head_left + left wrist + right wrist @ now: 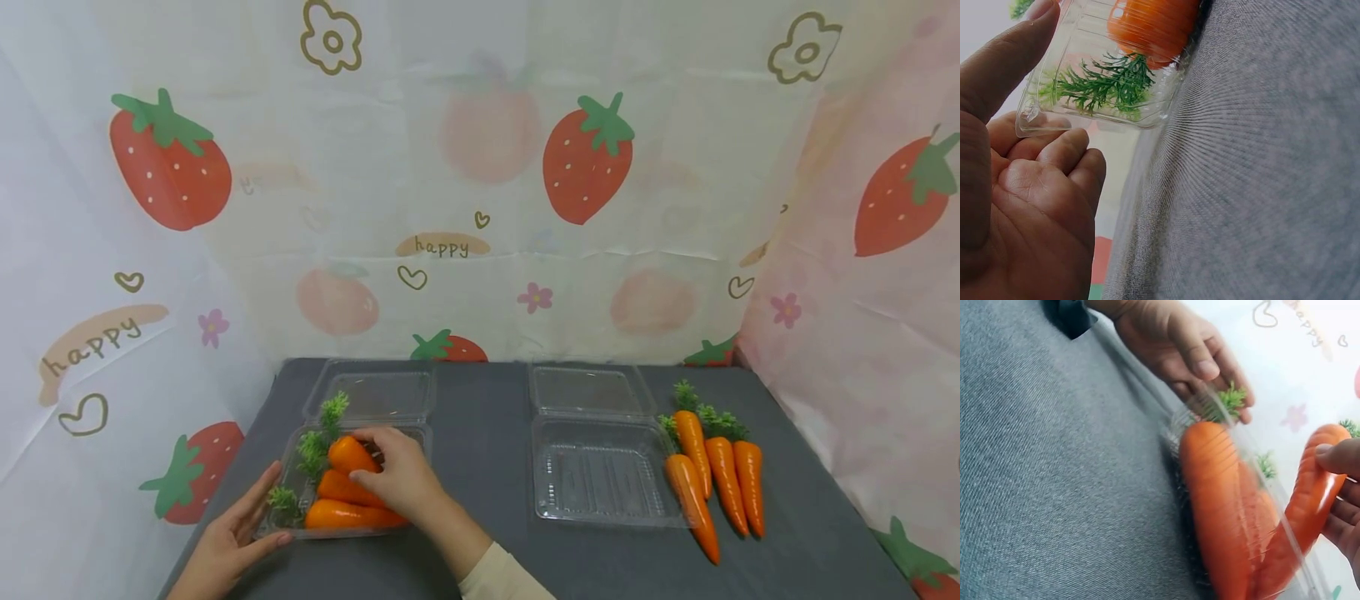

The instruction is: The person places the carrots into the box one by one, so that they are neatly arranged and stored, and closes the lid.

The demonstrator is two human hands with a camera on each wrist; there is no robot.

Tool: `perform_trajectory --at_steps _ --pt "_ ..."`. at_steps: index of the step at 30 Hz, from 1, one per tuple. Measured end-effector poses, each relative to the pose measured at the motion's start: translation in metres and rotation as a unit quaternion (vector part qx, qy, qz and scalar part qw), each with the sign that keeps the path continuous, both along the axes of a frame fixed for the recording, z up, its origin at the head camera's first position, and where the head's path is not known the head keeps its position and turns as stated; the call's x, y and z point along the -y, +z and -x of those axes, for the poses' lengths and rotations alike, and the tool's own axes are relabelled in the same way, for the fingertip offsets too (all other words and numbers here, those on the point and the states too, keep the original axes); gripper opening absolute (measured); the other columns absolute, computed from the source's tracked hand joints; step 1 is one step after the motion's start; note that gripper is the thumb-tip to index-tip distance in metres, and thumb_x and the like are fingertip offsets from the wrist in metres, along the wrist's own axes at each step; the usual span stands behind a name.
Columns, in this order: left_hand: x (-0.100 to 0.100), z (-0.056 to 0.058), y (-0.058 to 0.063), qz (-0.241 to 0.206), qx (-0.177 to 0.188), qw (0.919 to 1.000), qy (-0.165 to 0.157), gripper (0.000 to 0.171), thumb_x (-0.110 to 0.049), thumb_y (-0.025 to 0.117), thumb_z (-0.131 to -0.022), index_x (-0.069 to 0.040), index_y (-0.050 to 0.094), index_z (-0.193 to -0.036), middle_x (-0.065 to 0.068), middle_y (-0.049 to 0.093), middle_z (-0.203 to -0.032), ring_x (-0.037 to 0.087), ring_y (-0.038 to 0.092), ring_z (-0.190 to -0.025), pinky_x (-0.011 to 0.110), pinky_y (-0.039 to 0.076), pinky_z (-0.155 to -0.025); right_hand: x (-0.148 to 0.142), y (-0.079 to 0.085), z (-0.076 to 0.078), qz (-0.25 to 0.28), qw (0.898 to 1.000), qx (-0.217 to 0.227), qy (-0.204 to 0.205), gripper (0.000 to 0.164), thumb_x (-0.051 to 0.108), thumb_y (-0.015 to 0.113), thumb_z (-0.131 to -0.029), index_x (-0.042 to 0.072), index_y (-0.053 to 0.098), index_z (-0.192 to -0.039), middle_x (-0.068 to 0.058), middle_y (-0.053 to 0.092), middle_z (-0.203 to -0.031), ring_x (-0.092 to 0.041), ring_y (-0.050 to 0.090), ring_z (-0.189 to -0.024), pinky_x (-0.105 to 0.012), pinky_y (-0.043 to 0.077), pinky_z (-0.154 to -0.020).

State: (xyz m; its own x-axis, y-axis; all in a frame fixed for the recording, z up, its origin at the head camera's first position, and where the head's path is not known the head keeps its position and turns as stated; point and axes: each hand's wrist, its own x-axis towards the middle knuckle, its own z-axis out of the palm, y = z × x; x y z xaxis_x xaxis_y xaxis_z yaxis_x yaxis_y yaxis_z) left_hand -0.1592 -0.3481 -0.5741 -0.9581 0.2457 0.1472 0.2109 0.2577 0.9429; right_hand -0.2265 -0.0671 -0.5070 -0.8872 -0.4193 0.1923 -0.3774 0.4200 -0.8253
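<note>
My right hand pinches an orange toy carrot between thumb and fingers, over the left clear plastic container. The right wrist view shows this carrot tilted, one end raised. Two more carrots lie in the container, a middle one and a front one, their green tops to the left. My left hand holds the container's front left corner, thumb along the front and fingers at the left side. In the left wrist view the thumb lies against the clear wall.
A second clear container stands with its lid folded back, on the right of the grey table. Several carrots lie beside it, one overlapping its right edge. The left container's lid lies back too. Printed curtains enclose the table.
</note>
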Motion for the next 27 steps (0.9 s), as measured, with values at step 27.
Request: perform_trajectory --at_steps 27 --pt "0.000 0.000 0.000 -0.008 -0.010 0.9999 -0.007 0.088 -0.002 0.069 -0.096 -0.011 0.016 -0.166 0.017 0.012 -0.171 -0.019 0.027 -0.142 0.002 0.035 -0.104 0.009 -0.015 0.001 -0.066 0.997 -0.010 0.026 0.046 0.024 0.081 -0.091 0.024 0.067 -0.134 0.014 0.066 -0.120 0.001 0.060 -0.102 -0.017 0.054 -0.087"
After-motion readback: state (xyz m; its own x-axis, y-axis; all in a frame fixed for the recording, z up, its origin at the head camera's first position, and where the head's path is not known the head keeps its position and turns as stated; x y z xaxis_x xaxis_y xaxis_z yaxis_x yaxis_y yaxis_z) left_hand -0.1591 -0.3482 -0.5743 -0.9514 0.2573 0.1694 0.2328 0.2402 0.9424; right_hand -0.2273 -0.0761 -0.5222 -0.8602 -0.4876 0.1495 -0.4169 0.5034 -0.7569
